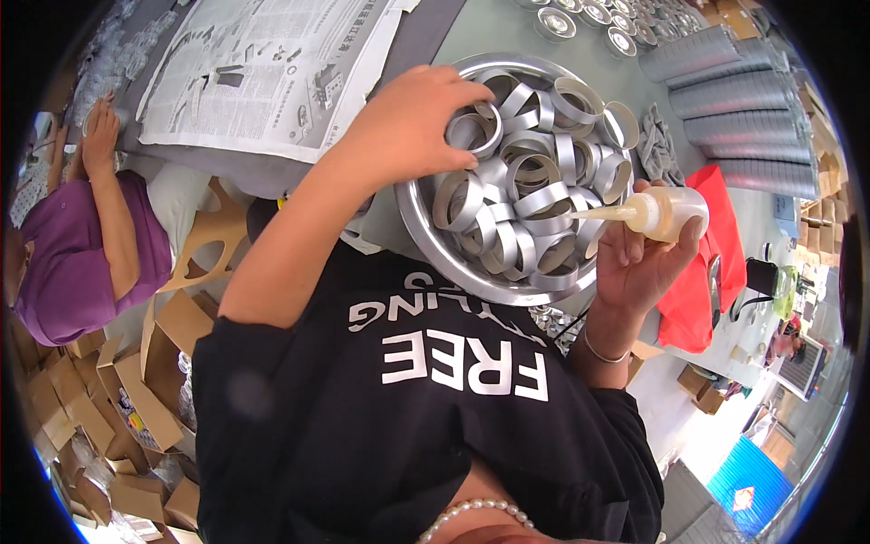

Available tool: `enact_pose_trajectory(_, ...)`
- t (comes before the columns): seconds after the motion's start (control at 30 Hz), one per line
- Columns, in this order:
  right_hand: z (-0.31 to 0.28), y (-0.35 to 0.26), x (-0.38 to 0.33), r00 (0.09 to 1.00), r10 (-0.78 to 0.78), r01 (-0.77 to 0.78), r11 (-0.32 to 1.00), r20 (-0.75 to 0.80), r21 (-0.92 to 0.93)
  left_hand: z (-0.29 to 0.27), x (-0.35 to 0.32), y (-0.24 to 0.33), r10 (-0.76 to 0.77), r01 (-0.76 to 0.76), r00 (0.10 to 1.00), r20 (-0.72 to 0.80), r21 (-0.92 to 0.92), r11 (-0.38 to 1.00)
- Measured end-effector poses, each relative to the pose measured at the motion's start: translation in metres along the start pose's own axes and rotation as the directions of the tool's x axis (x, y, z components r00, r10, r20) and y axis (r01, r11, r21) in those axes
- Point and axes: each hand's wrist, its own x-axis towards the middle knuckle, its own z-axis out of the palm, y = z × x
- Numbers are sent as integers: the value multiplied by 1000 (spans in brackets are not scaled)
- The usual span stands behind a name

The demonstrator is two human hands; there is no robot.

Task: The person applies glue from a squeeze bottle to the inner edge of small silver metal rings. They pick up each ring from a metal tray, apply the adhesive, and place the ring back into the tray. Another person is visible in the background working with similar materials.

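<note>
- One round, shiny steel basin (417,228) holds overlapping silver rings (546,201), too many to count.
- One smooth, hollow silver band (496,136), at the basin's far-left side, is pinched between your arched left hand's (412,122) thumb and fingers.
- One translucent plastic squeeze bottle (675,216), by the basin's right rim, is clamped in your raised right hand (637,272).

The table (494,32) carries a metal bowl (415,218); left of the bowl lies newspaper (245,82), beyond it round metal cups (555,24), to its right a red bag (728,240) and silver rolls (748,104).
</note>
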Motion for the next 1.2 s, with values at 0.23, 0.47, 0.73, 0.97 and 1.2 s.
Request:
enact_pose_trajectory(0.23, 17, -1, -5, 858, -494, 510, 788, 138, -345, 4, -40, 33, -232, 206, 958, 167, -966, 156)
enact_pose_trajectory(0.47, 31, -17, -17, 361, -323, 866, 465, 874, -186, 9, -73, 55, -42, 412, 869, 494, -766, -493)
enact_pose_trajectory(0.73, 56, -5, -19, 290, -296, 942, 258, 910, -216, 7, -82, 62, -62, 459, 849, 525, -790, -407)
enact_pose_trajectory(0.97, 53, -9, -23, 332, -271, 920, 306, 904, -245, 5, -84, 65, -180, 295, 939, 292, -955, -6)
enact_pose_trajectory(1.2, 43, -18, -32, 554, -213, 773, 490, 805, -402, 2, -84, 74, -118, -44, 988, -102, -909, 415)
